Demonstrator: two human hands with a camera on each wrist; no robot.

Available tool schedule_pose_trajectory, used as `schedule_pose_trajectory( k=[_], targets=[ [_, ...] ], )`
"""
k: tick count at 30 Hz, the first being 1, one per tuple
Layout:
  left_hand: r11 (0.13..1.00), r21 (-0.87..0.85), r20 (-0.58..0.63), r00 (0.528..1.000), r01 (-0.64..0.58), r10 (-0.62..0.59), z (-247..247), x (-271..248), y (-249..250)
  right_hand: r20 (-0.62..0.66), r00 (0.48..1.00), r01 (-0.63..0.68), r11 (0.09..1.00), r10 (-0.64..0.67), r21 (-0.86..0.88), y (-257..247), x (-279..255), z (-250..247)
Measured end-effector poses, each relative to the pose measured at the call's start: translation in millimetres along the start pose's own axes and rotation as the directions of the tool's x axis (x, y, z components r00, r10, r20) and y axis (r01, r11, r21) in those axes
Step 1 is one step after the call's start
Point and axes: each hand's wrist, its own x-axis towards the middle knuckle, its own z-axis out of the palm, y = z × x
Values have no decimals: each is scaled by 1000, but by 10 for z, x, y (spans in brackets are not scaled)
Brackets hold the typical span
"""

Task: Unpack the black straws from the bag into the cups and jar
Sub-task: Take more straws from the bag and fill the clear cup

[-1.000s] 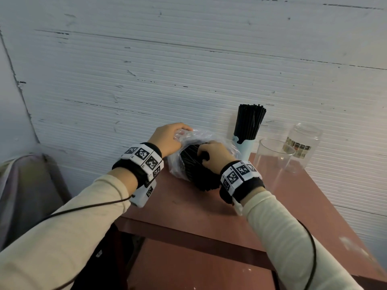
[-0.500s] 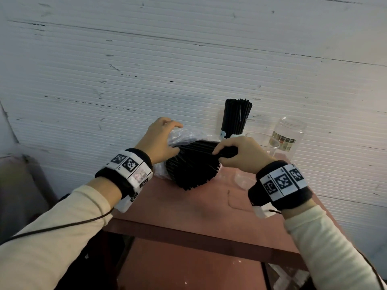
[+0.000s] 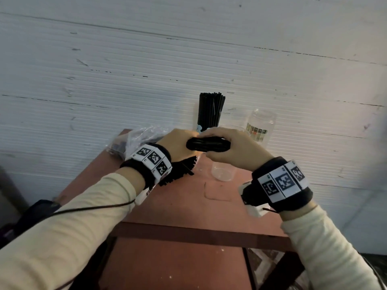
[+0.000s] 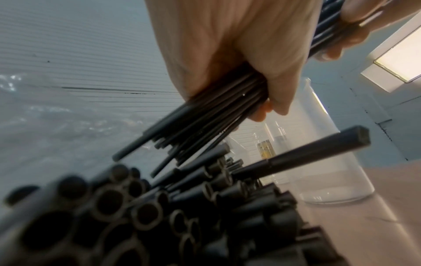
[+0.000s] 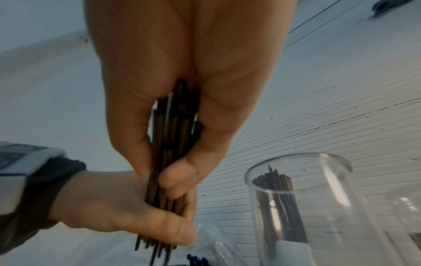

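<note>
Both hands hold one bundle of black straws (image 3: 207,144) level above the table, just over the empty clear cup (image 3: 223,174). My left hand (image 3: 178,143) grips its left end, my right hand (image 3: 234,147) its right end. The left wrist view shows the left hand (image 4: 227,45) curled round the bundle (image 4: 205,122). In the right wrist view the right hand (image 5: 182,90) wraps the straws (image 5: 175,144). The clear plastic bag (image 3: 138,139) lies at the left with many straws (image 3: 180,170) spilling out. A cup of upright straws (image 3: 210,109) and a jar (image 3: 260,126) stand at the back.
The red-brown table (image 3: 188,201) stands against a white ribbed wall (image 3: 188,59). Its front edge is close to me, with a lower shelf (image 3: 167,264) beneath. A dark bag (image 3: 35,210) sits off the table's left side.
The left hand let go of the bag and took the bundle's left end. Both hands lifted the bundle out of the bag and carried it right, over the clear cup.
</note>
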Motion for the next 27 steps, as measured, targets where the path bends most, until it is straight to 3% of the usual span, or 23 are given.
schedule_pose_trajectory(
  k=[4,8,10,13,15,17,19,22,24,27],
  targets=[
    [995,-87,-42,997,55,-59,-19,1,-64,-98,990,-88,990,99,106,20,-51,-33],
    [980,-159,-117,984,118,-137,-69,-26,-100,-115,961,-233,960,252,156,-32,-8,65],
    [960,-246,-162,971,132,-175,-92,-45,-115,-32,951,-304,950,307,72,-46,62,165],
    [929,-346,-146,971,132,-192,-118,-58,-149,244,894,-356,926,376,-126,-78,174,377],
    [934,-328,-111,976,140,-185,-129,-64,-157,354,839,-389,911,412,-138,-79,245,529],
    [939,-304,-94,976,160,-197,-138,-66,-166,387,825,-410,907,412,-93,-70,298,624],
    [937,-300,-85,974,176,-210,-142,-78,-179,312,866,-398,916,390,-41,-51,334,619],
    [950,-260,-78,977,171,-197,-160,-97,-194,-2,948,-316,941,318,125,-3,322,498],
    [961,-228,-71,982,157,-178,-175,-105,-191,-210,943,-206,948,259,244,34,299,396],
    [974,-200,-53,991,107,-120,-203,-106,-96,-331,921,-103,948,204,300,18,260,268]
  ],
)
